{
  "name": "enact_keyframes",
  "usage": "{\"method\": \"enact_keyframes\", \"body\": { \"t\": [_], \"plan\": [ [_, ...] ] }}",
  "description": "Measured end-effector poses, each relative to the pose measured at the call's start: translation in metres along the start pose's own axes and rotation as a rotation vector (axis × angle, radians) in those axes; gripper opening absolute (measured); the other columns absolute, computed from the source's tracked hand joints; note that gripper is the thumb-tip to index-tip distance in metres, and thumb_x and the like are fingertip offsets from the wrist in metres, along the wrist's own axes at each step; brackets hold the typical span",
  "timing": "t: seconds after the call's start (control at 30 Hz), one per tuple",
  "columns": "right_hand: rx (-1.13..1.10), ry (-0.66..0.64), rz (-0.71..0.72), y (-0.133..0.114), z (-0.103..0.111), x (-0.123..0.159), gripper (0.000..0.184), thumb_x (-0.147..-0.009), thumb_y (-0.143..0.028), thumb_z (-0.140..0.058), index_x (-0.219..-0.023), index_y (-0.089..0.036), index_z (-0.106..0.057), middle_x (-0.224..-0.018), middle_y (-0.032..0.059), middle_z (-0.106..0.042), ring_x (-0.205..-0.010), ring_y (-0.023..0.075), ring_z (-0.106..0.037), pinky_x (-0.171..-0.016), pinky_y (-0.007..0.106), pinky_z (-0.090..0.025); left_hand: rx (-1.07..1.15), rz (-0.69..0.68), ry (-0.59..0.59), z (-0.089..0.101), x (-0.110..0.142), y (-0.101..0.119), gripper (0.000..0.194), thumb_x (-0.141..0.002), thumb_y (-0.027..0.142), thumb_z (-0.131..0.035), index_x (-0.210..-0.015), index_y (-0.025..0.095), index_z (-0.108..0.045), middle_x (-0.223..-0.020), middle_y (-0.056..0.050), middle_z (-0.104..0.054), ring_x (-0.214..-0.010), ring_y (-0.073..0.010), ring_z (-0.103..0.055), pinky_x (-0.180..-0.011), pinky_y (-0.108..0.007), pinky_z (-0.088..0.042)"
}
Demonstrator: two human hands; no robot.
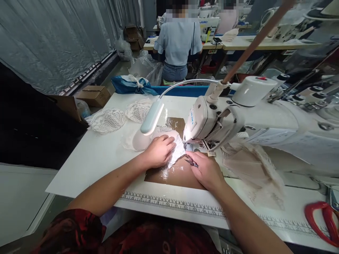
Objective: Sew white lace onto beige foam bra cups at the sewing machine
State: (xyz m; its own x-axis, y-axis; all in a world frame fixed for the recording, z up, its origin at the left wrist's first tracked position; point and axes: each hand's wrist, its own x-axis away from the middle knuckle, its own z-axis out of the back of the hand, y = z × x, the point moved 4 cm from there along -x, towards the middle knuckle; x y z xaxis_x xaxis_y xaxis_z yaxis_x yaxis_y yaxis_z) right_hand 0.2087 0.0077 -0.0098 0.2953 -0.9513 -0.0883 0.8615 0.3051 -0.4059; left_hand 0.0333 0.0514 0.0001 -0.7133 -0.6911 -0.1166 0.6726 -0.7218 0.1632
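Observation:
My left hand (160, 151) rests on a white lace bra cup (176, 153), its bent fingers closed against the lace and holding it beside the sewing machine's needle area. My right hand (205, 171) is closed around small dark thread snips (191, 163), whose tips point left. Its index finger reaches the cup's right edge, close to the presser foot. Under the cup lies a brown board (180, 178) with shiny tape on it. The white sewing machine head (201, 120) stands just beyond my right hand. Its needle is too small to make out.
Two more lace cups (107, 120) lie at the table's back left. A lamp (153, 116) on a bendy arm hangs above my left hand. Sheer lace fabric (254, 173) lies to the right, and red-handled scissors (321, 222) at the front right. A person (177, 42) sits ahead.

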Motion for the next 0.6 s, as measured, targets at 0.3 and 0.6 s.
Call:
{"method": "enact_keyframes", "body": {
  "t": [0.3,0.6],
  "plan": [
    [-0.361,0.002,0.105,-0.004,0.001,0.004,0.031,-0.092,-0.034,-0.046,-0.114,-0.022,-0.064,-0.108,0.0063,-0.070,-0.100,0.0225,-0.064,-0.085,0.035,-0.050,0.545,0.026,-0.151,0.043,0.038,0.026,0.038,-0.087,0.032,-0.054,-0.122,0.020,-0.058,-0.120,-0.007,-0.062,-0.108,-0.0216,-0.056,-0.091,-0.031,-0.044],
    [-0.707,-0.129,-0.002,-0.007,-0.004,0.008,0.043,-0.085,-0.039,-0.055,-0.122,-0.018,-0.059,-0.107,0.0101,-0.069,-0.102,0.0234,-0.064,-0.089,0.041,-0.052,0.593,0.153,-0.207,0.013,0.024,0.021,0.014,-0.076,0.023,-0.059,-0.085,0.016,-0.066,-0.070,0.001,-0.060,-0.066,-0.0141,-0.053,-0.059,-0.024,-0.037]
  ]
}}
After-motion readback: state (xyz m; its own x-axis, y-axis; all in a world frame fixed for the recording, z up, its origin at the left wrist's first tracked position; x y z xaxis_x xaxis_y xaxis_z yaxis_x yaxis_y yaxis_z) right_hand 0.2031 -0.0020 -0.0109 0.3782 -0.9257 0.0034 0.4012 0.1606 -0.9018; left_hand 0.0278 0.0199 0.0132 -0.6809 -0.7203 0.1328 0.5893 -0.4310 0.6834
